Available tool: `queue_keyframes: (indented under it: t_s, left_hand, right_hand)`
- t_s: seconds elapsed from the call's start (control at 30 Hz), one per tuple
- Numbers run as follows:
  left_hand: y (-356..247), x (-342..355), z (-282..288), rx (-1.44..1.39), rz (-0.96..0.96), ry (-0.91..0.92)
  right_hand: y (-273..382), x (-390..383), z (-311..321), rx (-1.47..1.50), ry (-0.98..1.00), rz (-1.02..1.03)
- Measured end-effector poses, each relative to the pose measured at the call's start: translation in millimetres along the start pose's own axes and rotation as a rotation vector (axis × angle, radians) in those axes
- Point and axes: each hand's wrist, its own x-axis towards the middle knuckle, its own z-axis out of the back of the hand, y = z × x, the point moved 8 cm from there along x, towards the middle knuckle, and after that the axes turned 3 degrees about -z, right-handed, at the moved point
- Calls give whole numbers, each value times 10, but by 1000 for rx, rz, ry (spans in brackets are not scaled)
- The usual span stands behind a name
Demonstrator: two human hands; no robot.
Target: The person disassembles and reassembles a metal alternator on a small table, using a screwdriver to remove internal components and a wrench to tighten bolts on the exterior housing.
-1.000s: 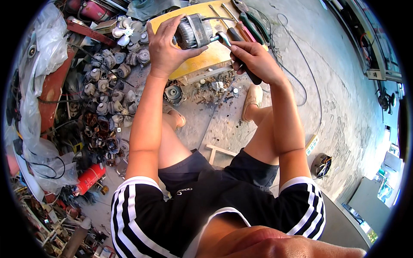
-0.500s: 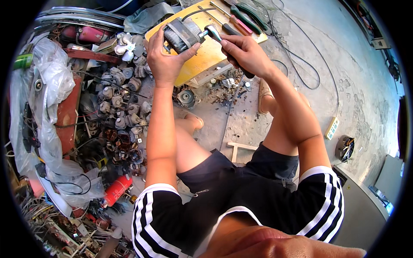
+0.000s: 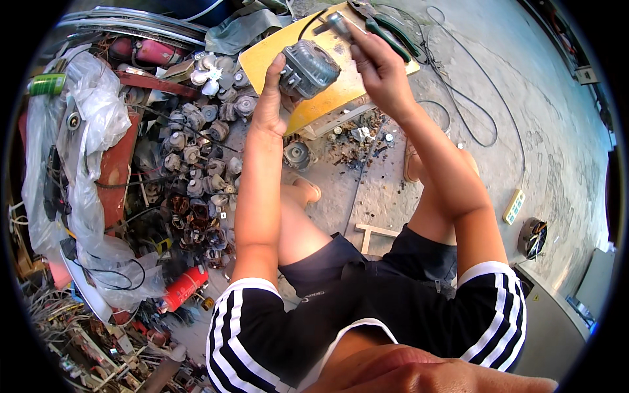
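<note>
My left hand is closed around a small grey electric motor with a ribbed metal housing, holding it up over the near part of a yellow tabletop. A dark cable runs from behind the motor. My right hand grips a socket ratchet wrench, whose head and socket point left, above and apart from the motor. The ratchet's handle is mostly hidden in my fingers. Beyond my right hand lie green-handled pliers at the table's far right.
Heaped old motors cover the floor at the left, beside a white fan blade and plastic sheeting. A red canister lies lower left. Scraps litter the floor below the table. A power strip and loose cable lie right.
The ratchet has come away from the motor and moved up with my right hand. My left hand has turned the motor, so its ribbed side now shows. The view has shifted slightly.
</note>
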Motion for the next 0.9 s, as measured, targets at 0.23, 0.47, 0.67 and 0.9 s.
queue_keyframes:
  t_s: [0.23,0.47,0.67,0.9]
  left_hand:
    - [-209,80,413,90,-162,-104]
    - [-322,62,405,175,-277,-178]
    - [-272,112,418,232,-304,-179]
    - [-158,118,371,230,-229,-187]
  right_hand:
    - [-165,-261,-172,374,376,-567]
    - [-247,-342,-280,251,461,-604]
    - [-211,-358,-261,217,502,-654]
    - [-263,-399,-214,298,547,-829]
